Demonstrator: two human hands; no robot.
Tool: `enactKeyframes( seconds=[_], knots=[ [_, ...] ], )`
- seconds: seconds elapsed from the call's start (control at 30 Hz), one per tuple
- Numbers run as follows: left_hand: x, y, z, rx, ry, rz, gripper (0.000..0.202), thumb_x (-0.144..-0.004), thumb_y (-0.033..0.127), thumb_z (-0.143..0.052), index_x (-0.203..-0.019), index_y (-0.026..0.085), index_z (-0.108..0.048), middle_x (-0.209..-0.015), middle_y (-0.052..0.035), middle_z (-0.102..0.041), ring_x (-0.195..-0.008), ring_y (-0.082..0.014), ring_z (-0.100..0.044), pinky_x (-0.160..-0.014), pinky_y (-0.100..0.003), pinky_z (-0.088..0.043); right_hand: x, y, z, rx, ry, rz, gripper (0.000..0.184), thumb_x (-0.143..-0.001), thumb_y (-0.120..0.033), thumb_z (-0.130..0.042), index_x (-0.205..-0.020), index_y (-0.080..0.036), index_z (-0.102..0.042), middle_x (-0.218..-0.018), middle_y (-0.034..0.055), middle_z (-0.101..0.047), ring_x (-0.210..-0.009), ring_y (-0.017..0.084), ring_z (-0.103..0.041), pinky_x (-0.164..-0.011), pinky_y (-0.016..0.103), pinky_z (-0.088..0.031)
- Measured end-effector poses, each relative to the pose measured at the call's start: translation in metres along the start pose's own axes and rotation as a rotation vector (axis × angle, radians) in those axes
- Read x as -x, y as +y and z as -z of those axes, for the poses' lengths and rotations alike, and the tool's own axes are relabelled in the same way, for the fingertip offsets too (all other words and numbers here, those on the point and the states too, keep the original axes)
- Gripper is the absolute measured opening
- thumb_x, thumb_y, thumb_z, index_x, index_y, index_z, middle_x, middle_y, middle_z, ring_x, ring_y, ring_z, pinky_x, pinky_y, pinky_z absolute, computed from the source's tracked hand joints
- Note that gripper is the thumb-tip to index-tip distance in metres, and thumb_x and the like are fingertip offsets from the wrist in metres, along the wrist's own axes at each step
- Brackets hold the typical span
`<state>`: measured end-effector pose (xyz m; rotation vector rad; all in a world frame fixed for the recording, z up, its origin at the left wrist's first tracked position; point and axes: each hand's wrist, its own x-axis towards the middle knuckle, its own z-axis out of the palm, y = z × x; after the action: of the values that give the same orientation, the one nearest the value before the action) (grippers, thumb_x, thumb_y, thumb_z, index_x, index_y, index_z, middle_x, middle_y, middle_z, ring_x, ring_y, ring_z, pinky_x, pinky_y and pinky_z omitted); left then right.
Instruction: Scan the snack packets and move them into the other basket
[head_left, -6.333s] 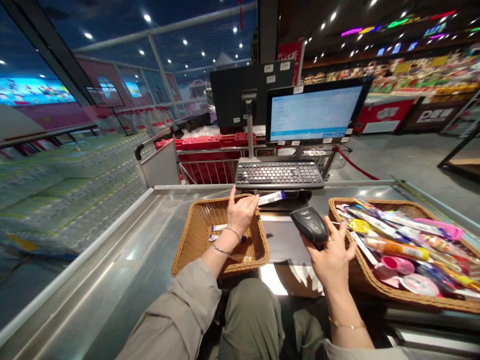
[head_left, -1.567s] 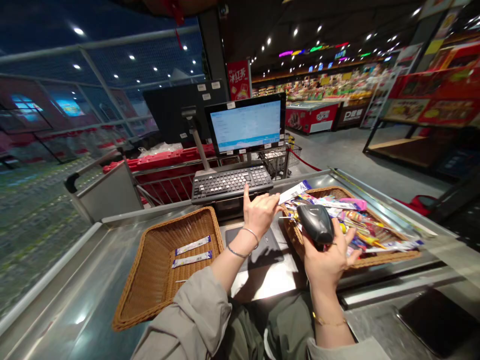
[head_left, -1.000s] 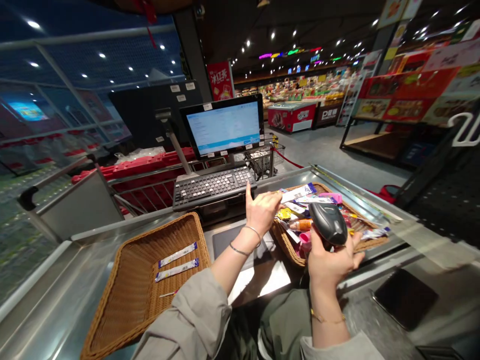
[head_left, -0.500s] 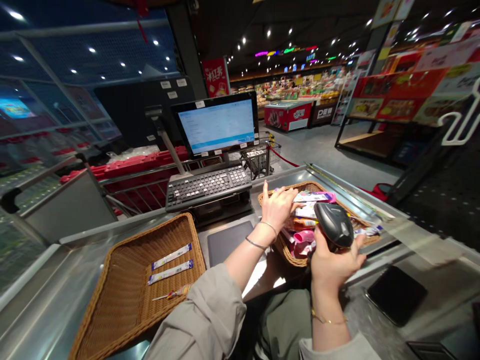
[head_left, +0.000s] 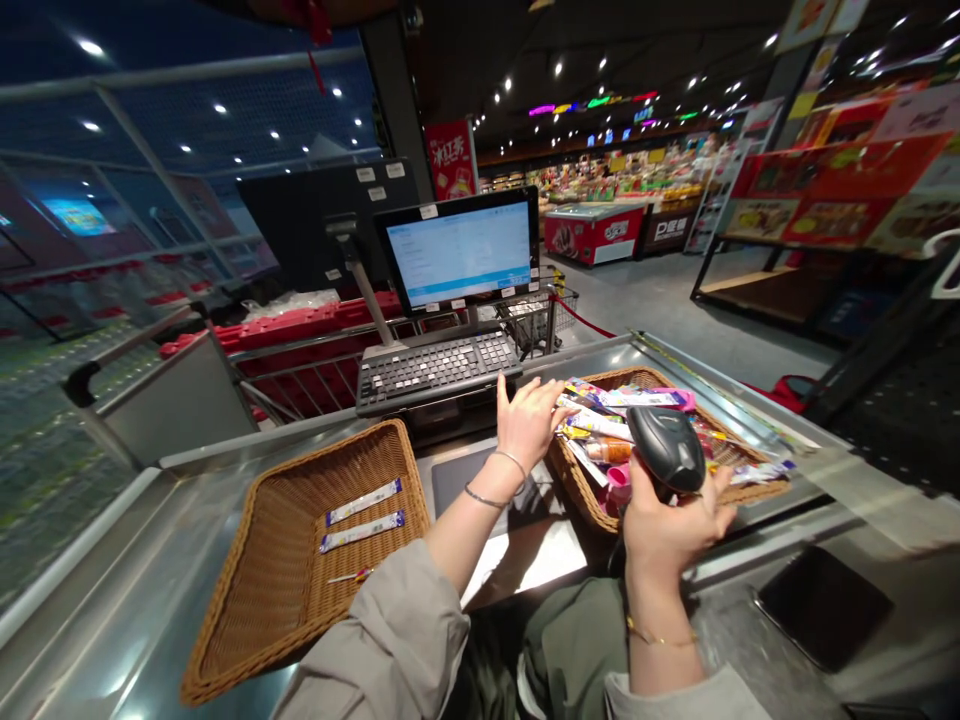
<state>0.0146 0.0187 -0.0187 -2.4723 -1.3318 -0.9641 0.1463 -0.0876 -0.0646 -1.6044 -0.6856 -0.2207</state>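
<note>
Okay, R hand (head_left: 658,540) w/ barcode scanner (head_left: 666,450)

A black barcode scanner (head_left: 666,450) (tipped up, I think) sits in the right hand (head_left: 670,540); the open left hand (head_left: 527,425) is near a wicker basket (head_left: 577,497) of bright snacks (head_left: 607,420).

Snack packets (head_left: 600,420) in a wicker basket (head_left: 577,490) at three o'clock, labels too small to read, sit partly hidden behind a handheld barcode scanner (head_left: 666,450); text on the monitor (head_left: 457,255) at twelve o'clock is illegible.
</note>
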Motion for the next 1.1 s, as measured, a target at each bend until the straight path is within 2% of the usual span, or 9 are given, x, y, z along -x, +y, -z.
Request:
enactKeyframes(
  seconds=[0.17, 0.33, 0.57, 0.73, 0.9, 1.1],
  knots=[
    [0.018, -0.015, 0.022, 0.008, 0.017, 0.049, 0.037, -0.096, 0.047, -0.057, -0.128, 0.030, -0.063, -0.130, -0.0037, -0.070, -0.126, -0.0242, -0.061, -0.123, -0.066, -0.012, 0.009, -0.010, -0.001, 0.006, -0.020, -0.012, 0.070, -0.072, -0.061, -0.073, -0.121, -0.011, -0.067, -0.141, 0.0265, -0.056, -0.135, 0.048, -0.047, -0.110, 0.066, -0.030],
    [0.040, -0.033, 0.047, -0.011, 0.040, 0.091, 0.040, -0.094, 0.049, -0.059, -0.129, 0.030, -0.063, -0.130, -0.0047, -0.069, -0.128, -0.0244, -0.060, -0.123, -0.064, -0.014, 0.022, -0.018, -0.006, -0.041, -0.084, 0.059, 0.069, -0.074, -0.057, -0.072, -0.125, -0.010, -0.065, -0.132, 0.0249, -0.063, -0.138, 0.047, -0.044, -0.114, 0.068, -0.023],
    [0.081, -0.068, 0.087, -0.033, 0.021, 0.164, 0.040, -0.094, 0.047, -0.061, -0.130, 0.030, -0.062, -0.132, -0.0052, -0.068, -0.130, -0.0238, -0.059, -0.122, -0.065, -0.011, 0.046, -0.031, -0.014, -0.108, -0.324, 0.152, 0.070, -0.079, -0.057, -0.067, -0.131, -0.011, -0.060, -0.136, 0.0223, -0.062, -0.144, 0.043, -0.038, -0.117, 0.069, -0.016],
    [0.117, -0.104, 0.112, -0.130, -0.029, 0.239, 0.039, -0.093, 0.045, -0.062, -0.129, 0.030, -0.063, -0.133, -0.0059, -0.068, -0.129, -0.0253, -0.059, -0.121, -0.066, -0.017, 0.062, -0.040, -0.023, -0.088, -0.472, 0.273, 0.058, -0.084, -0.050, -0.061, -0.130, -0.016, -0.060, -0.138, 0.0193, -0.061, -0.146, 0.040, -0.035, -0.116, 0.069, -0.016],
    [0.156, -0.141, 0.128, -0.198, -0.117, 0.339, 0.036, -0.094, 0.043, -0.061, -0.128, 0.030, -0.064, -0.133, -0.0054, -0.068, -0.131, -0.0252, -0.058, -0.121, -0.065, -0.018, 0.078, -0.045, -0.034, -0.108, -0.631, 0.353, 0.044, -0.084, -0.046, -0.057, -0.118, -0.020, -0.066, -0.140, 0.0156, -0.060, -0.149, 0.038, -0.030, -0.115, 0.071, -0.009],
    [0.191, -0.181, 0.137, -0.231, -0.229, 0.466, 0.035, -0.096, 0.041, -0.060, -0.129, 0.030, -0.064, -0.136, -0.0059, -0.066, -0.133, -0.0257, -0.055, -0.121, -0.064, -0.020, 0.089, -0.052, -0.049, -0.104, -0.773, 0.444, 0.030, -0.083, -0.045, -0.058, -0.099, -0.022, -0.070, -0.141, 0.0127, -0.059, -0.150, 0.039, -0.026, -0.111, 0.078, -0.004]
  ],
)
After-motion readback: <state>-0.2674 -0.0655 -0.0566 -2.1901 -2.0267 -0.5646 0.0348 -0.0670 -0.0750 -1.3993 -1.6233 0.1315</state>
